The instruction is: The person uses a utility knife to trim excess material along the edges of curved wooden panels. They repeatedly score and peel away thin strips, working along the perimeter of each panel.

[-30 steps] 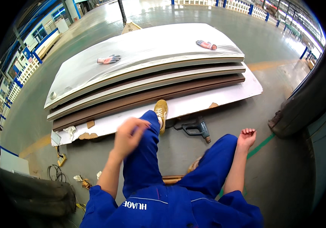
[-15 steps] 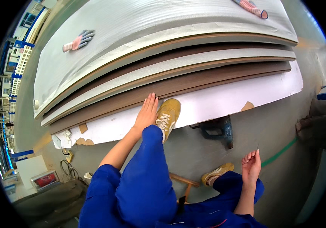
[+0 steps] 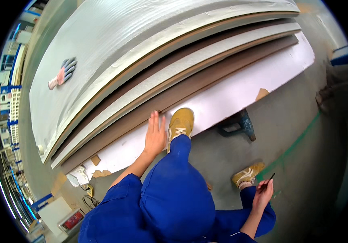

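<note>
My left hand lies with its fingers stretched out, fingertips at the lower edge of a brown wood-grain panel. Beside it, my yellow shoe rests on the white sheet under the stack. Low on the right, my right hand is closed around a thin dark stick-like thing, its kind too small to make out. Above the brown panel, more panels with pale wrapping between them are stacked, the top one covered in white foam sheet.
A grey-and-pink work glove lies on the top wrapping. A dark blue power tool sits on the floor near the sheet's edge. A green line crosses the floor at right. Cables and a red-fronted box are at lower left.
The view has turned, so the stack now slants more steeply. My left fingers have spread somewhat. My right hand has turned, and the dark stick shows more clearly. The second glove has left the view.
</note>
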The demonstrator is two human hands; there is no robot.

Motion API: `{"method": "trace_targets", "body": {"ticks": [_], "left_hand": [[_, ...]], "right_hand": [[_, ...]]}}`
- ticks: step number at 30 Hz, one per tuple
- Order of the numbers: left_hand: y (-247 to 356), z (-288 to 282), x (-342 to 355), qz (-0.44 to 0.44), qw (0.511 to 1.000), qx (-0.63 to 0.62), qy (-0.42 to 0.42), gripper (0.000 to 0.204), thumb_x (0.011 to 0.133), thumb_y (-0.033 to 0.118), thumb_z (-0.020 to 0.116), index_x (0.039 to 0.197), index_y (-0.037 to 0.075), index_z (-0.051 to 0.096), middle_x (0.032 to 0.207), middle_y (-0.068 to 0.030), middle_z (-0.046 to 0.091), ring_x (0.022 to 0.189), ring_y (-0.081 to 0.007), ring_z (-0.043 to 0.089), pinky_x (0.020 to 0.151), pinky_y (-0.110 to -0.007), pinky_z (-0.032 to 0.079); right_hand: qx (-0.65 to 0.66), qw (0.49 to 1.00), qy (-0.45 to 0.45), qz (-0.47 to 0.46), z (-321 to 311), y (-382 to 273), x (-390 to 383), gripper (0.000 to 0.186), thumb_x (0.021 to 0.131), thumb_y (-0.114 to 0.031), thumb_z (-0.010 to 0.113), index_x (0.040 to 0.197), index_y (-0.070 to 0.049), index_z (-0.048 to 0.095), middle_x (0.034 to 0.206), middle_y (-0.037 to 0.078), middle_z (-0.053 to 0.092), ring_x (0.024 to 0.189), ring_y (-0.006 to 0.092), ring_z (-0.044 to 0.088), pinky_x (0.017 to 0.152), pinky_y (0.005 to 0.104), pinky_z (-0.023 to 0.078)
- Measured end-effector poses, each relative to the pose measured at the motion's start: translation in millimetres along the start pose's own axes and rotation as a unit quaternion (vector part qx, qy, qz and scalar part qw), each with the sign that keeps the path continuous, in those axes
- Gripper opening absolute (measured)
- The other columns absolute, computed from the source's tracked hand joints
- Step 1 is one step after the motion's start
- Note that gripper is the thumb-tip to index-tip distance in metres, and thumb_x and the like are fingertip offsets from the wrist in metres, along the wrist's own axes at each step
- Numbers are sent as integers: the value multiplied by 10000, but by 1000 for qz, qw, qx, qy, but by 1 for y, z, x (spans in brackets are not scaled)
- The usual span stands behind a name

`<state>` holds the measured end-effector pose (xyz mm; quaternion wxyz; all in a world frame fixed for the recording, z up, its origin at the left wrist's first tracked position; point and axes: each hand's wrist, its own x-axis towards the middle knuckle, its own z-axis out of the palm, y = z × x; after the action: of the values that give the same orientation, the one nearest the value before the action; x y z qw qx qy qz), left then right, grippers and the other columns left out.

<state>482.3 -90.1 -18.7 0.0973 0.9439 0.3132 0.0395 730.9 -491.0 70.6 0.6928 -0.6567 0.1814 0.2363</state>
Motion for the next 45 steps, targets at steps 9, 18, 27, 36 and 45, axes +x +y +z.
{"method": "trace_targets", "body": {"ticks": [9, 18, 27, 36, 45], "left_hand": [[-38, -4, -28, -15, 999, -21, -25, 636, 892, 123, 620, 1437, -66, 350, 1568, -226, 253, 1456, -379, 251, 1184, -508, 218], [-55, -7, -30, -40, 990, -134, -1, 501, 866, 124, 656, 1317, -43, 514, 1549, -236, 292, 1435, -398, 291, 1159, -508, 277], [-60, -6, -28, -19, 993, -101, -56, 443, 836, 159, 692, 1233, -9, 591, 1537, -222, 321, 1420, -376, 329, 1131, -503, 335], [-43, 2, 38, 24, 982, -182, -40, 706, 817, 156, 698, 1423, -39, 393, 1551, -256, 270, 1434, -423, 274, 1165, -556, 233], [-3, 18, 82, 110, 978, -156, -84, 732, 881, 276, 646, 1469, -32, 338, 1585, -174, 257, 1470, -309, 251, 1200, -451, 212]], "right_hand": [[-88, 991, 5, -98, 43, 37, 24, 348, 1032, -356, 501, 826, -81, 550, 707, 32, 592, 626, 95, 520, 598, 237, 412], [-120, 970, -190, -88, 217, 65, 27, 353, 1048, -325, 469, 837, -57, 559, 729, 59, 624, 653, 101, 535, 646, 242, 431], [-121, 965, -229, -40, 282, 111, 52, 386, 1055, -315, 449, 812, -46, 582, 749, 57, 650, 659, 92, 549, 652, 238, 447], [-126, 962, -235, -54, 311, 104, 57, 389, 1065, -317, 412, 837, -46, 573, 758, 56, 651, 686, 85, 532, 690, 246, 446], [-113, 970, -211, -49, 313, 107, 53, 402, 1066, -320, 407, 836, -41, 582, 756, 55, 654, 683, 85, 535, 686, 246, 442]]}}
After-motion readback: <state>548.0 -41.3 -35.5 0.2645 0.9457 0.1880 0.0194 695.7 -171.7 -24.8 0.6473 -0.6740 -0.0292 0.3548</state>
